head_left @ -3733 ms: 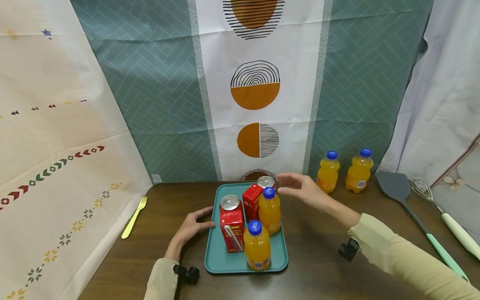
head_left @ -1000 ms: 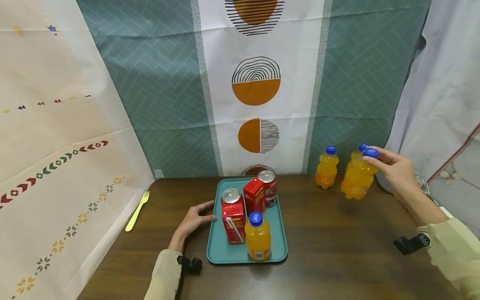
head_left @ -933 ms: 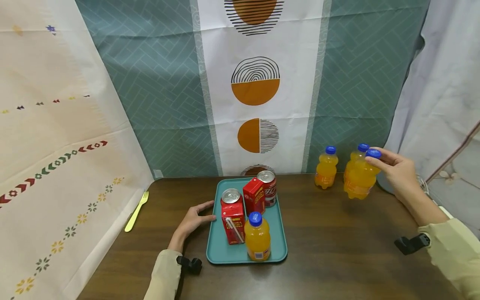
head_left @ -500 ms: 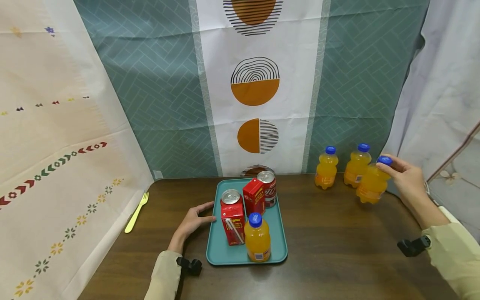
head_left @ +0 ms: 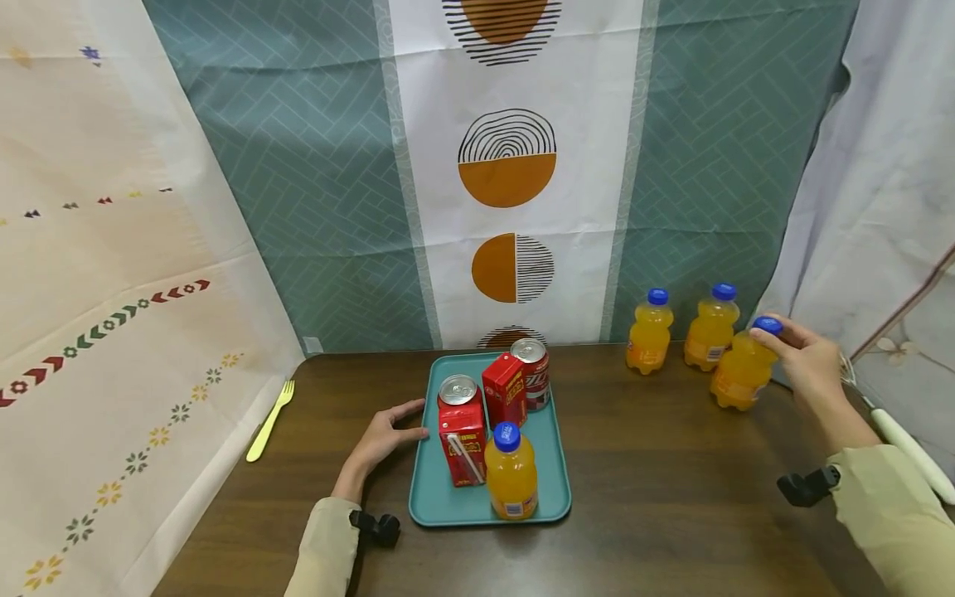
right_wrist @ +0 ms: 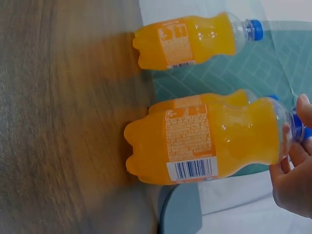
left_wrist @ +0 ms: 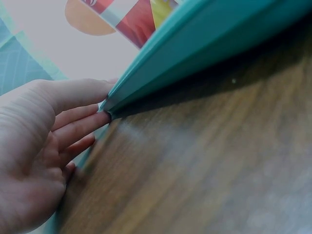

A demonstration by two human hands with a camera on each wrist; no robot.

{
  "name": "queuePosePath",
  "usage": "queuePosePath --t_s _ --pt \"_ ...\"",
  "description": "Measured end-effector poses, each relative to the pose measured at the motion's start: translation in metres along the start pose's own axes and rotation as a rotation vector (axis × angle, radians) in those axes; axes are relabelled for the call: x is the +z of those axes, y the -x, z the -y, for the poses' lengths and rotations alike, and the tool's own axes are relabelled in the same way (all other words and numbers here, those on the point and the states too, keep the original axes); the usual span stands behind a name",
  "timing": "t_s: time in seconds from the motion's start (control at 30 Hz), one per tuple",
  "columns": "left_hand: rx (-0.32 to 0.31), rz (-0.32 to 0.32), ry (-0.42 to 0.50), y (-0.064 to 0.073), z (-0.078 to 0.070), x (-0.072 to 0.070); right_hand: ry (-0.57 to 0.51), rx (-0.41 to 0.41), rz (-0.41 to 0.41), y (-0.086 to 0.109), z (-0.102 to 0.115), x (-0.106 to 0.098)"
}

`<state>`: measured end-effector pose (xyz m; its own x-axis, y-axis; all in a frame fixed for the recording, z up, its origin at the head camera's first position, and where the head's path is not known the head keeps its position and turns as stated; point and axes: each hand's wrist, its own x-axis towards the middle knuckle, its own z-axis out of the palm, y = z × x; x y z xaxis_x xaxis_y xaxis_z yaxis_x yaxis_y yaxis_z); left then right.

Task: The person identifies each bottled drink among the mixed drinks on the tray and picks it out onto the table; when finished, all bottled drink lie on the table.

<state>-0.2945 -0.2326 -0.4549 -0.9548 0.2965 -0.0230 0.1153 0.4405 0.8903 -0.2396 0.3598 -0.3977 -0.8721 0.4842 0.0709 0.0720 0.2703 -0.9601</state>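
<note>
My right hand (head_left: 813,369) pinches the neck and blue cap of an orange soda bottle (head_left: 742,373), which stands tilted slightly, its base at the table. Two more orange bottles stand behind it, a middle one (head_left: 710,332) and a left one (head_left: 649,336). The fingertips of my left hand (head_left: 382,438) touch the left rim of a teal tray (head_left: 448,506), fingers fairly straight. On the tray are a red drink carton with a straw (head_left: 464,448), a smaller red carton (head_left: 505,390), a soda can (head_left: 535,381), another can (head_left: 458,391) behind the front carton, and an orange bottle (head_left: 511,477).
A yellow fork (head_left: 270,421) lies at the table's left edge. On the right, a whisk (head_left: 910,452) with a pale handle lies beyond my right forearm; a grey spatula head (right_wrist: 181,212) shows beneath the bottle in the right wrist view. Patterned cloths hang behind.
My right hand has carried one orange bottle from the tray's right side to the right back of the table and lowered it in front of the other two. My left hand has stayed at the tray.
</note>
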Motion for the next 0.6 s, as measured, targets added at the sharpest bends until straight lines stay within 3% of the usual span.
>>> queuePosePath --t_s 0.2,0.4,0.6 --pt "0.004 0.003 0.006 0.001 -0.002 0.003 -0.021 0.022 -0.013 0.002 -0.002 -0.002" --pt "0.006 0.006 0.016 0.002 -0.005 0.002 -0.071 -0.03 -0.013 0.002 -0.001 -0.001" --pt "0.005 -0.005 0.001 -0.004 0.009 0.002 -0.005 -0.024 0.024 0.003 -0.001 -0.001"
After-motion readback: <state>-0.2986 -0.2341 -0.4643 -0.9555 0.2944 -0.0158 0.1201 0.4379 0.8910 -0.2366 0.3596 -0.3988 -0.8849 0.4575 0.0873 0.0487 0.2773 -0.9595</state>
